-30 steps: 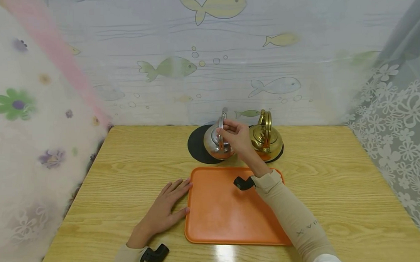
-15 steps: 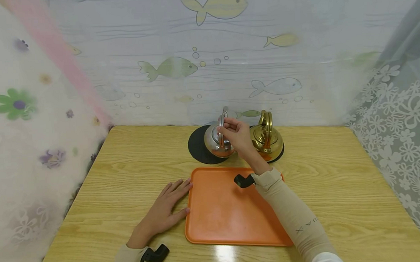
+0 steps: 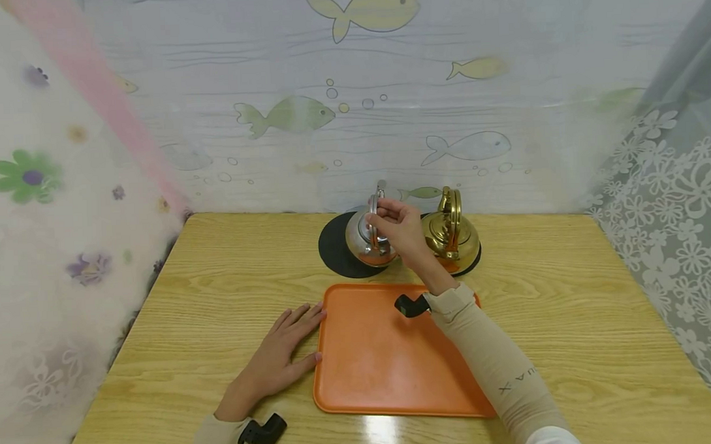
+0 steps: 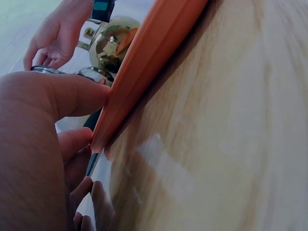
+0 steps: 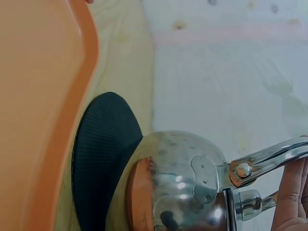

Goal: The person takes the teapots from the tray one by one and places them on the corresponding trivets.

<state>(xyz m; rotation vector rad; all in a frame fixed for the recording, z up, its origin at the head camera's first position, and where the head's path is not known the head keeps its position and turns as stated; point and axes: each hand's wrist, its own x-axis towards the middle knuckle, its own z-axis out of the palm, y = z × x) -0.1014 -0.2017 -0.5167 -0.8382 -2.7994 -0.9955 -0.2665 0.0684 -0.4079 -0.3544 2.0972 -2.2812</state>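
My right hand (image 3: 401, 228) holds the upright handle of a silver kettle (image 3: 362, 248), fingers curled round it. In the right wrist view the handle (image 5: 274, 156) rises from the shiny kettle body (image 5: 185, 163) into the fingers. The kettle sits over the right part of a round black mat (image 3: 335, 249); whether its base touches the mat is hidden. My left hand (image 3: 272, 362) rests at the left edge of an orange tray (image 3: 396, 371), fingers spread. In the left wrist view its thumb and fingertips touch the tray's rim (image 4: 139, 72).
Just right of the silver kettle stands a gold kettle (image 3: 452, 235) on another black mat (image 3: 471, 265). The tray lies in front of both on a wooden table (image 3: 570, 306). A fish-print curtain (image 3: 294, 159) hangs behind the table.
Barely anything differs. The right hand stays on the silver kettle's handle, shifted only very slightly upward. The left hand and the tray keep their places.
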